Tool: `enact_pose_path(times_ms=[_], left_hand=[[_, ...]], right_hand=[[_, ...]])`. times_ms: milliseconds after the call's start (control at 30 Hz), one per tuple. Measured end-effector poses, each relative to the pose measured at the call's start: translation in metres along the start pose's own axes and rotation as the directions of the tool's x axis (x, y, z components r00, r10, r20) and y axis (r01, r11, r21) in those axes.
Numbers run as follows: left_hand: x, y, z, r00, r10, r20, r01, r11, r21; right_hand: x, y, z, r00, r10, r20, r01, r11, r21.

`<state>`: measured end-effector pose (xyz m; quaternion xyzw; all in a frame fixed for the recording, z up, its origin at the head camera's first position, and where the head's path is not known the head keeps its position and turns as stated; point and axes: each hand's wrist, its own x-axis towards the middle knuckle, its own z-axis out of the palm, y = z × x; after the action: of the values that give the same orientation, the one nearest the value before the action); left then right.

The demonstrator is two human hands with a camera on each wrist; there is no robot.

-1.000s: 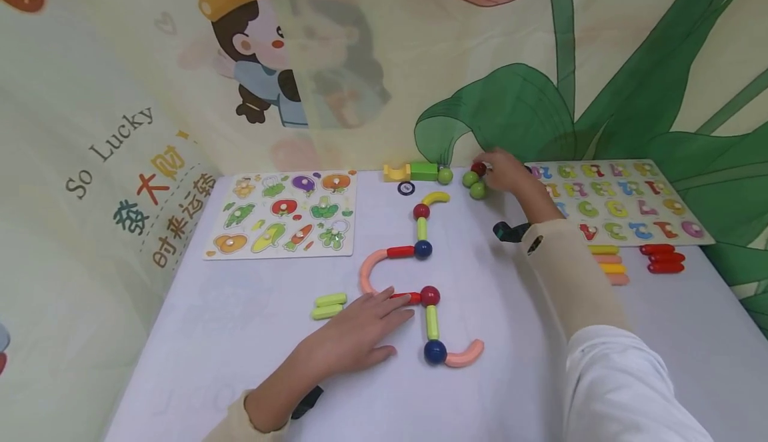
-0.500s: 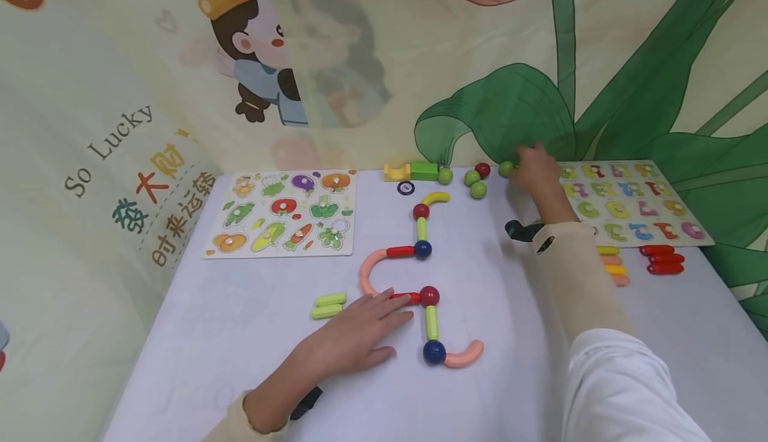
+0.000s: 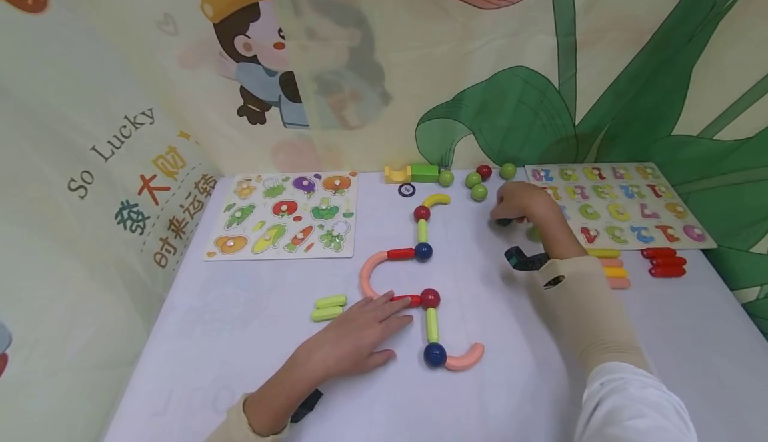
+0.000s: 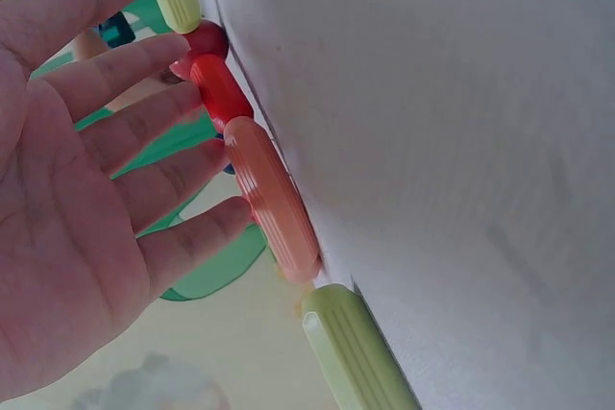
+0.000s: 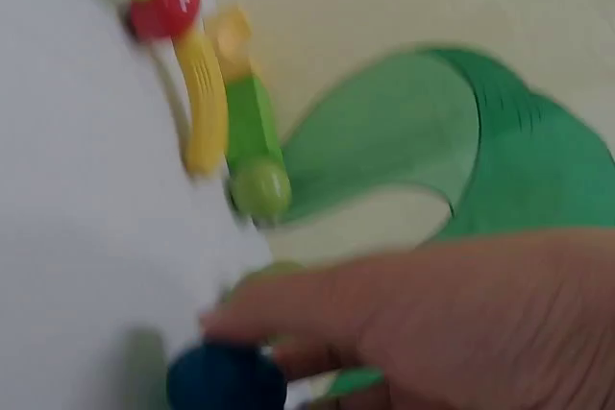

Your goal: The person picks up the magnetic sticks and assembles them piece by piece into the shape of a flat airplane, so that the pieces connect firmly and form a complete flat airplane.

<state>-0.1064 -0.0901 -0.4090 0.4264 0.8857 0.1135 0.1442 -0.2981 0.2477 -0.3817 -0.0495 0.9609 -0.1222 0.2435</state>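
My right hand [image 3: 521, 203] pinches a dark blue ball [image 5: 226, 378] between thumb and fingers. It hovers near the left edge of the number board, below several green balls [image 3: 479, 192] and a red ball [image 3: 483, 171]. My left hand [image 3: 360, 339] lies with straight fingers over a chain of rods and balls. In the left wrist view its fingertips touch or nearly touch a red rod [image 4: 223, 90] and a pink curved rod [image 4: 274, 201]. The chain runs from a yellow curved rod [image 3: 438, 199] down to a blue ball [image 3: 435, 355] and another pink curved rod [image 3: 467, 359].
A vegetable puzzle board [image 3: 282, 215] lies at the back left, a number board [image 3: 618, 202] at the back right. Yellow and pink rods [image 3: 613, 273] and red rods [image 3: 666, 262] lie below it. Two light green rods [image 3: 328, 307] sit beside my left hand. A green block [image 3: 425, 173] stands at the back.
My right hand went from the red ball rightward past a green ball, then came nearer and now holds a blue ball. The left hand and the chain stay put.
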Motion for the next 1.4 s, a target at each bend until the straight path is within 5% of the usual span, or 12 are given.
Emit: enact_pose_path(times_ms=[133,267,533,800,967,1200,1400], left_hand=[[0.002,0.002,-0.001,1.0,-0.007,0.008,0.007,1.0,0.007],[0.001,0.003,0.0,1.0,-0.012,0.016,0.012,1.0,0.003],[0.001,0.002,0.0,1.0,-0.018,0.024,0.018,1.0,0.003],[0.001,0.002,-0.002,1.0,-0.016,0.027,0.016,1.0,0.0],[0.0,0.002,-0.002,1.0,-0.014,0.025,0.013,1.0,0.004],[0.001,0.002,-0.001,1.0,-0.006,0.02,0.006,1.0,0.002],[0.001,0.002,0.0,1.0,-0.008,0.022,0.008,1.0,0.006]], right_hand=[[0.01,-0.029,0.024,0.991,-0.087,-0.102,0.095,0.992,0.082],[0.028,-0.053,0.043,0.97,-0.061,-0.236,0.088,0.991,0.103],[0.049,-0.07,0.058,0.929,-0.033,-0.369,0.087,0.987,0.132],[0.056,-0.052,0.055,0.926,-0.017,-0.377,0.189,0.885,0.424],[0.058,-0.046,0.057,0.907,-0.039,-0.419,0.266,0.825,0.498],[0.056,-0.045,0.062,0.916,-0.011,-0.4,0.243,0.81,0.534],[0.051,-0.047,0.061,0.93,0.009,-0.366,0.196,0.833,0.517]])
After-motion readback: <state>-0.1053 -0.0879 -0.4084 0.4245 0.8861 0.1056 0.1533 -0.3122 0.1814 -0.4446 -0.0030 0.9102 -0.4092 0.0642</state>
